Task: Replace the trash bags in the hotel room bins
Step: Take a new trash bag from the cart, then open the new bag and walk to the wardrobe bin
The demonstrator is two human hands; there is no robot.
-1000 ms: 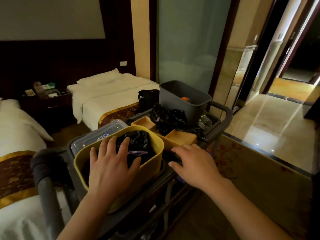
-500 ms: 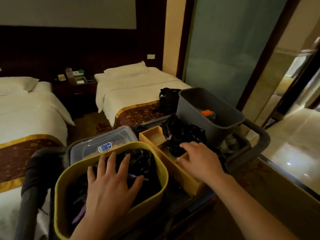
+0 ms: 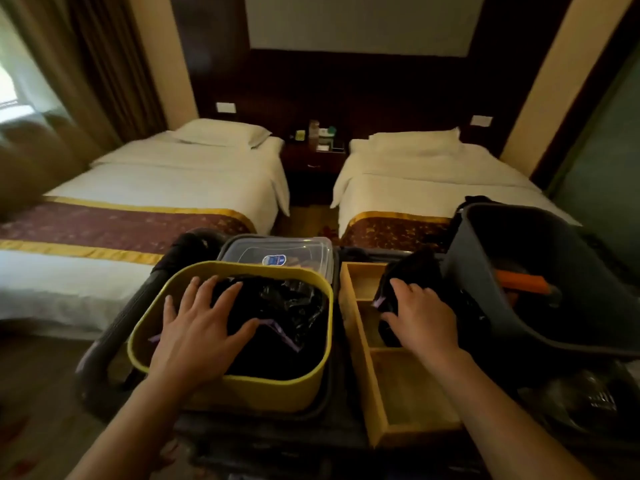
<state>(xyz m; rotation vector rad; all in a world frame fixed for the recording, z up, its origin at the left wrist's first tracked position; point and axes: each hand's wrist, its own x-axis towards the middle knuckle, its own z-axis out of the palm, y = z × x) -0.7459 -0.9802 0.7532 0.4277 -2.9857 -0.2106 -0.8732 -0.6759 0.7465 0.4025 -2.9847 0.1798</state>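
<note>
Reaching further forward than a moment ago, the right grip now clasps the bag roll. The left grip lies flat, fingers spread apart, on the black liner inside the yellow bin. The right grip's fingers curl round the black roll in the wooden tray, just beside the grey bin.

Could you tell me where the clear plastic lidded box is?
Head view, centre: the clear plastic lidded box sits directly behind the yellow oval bin, left of the wooden divided tray.
</note>
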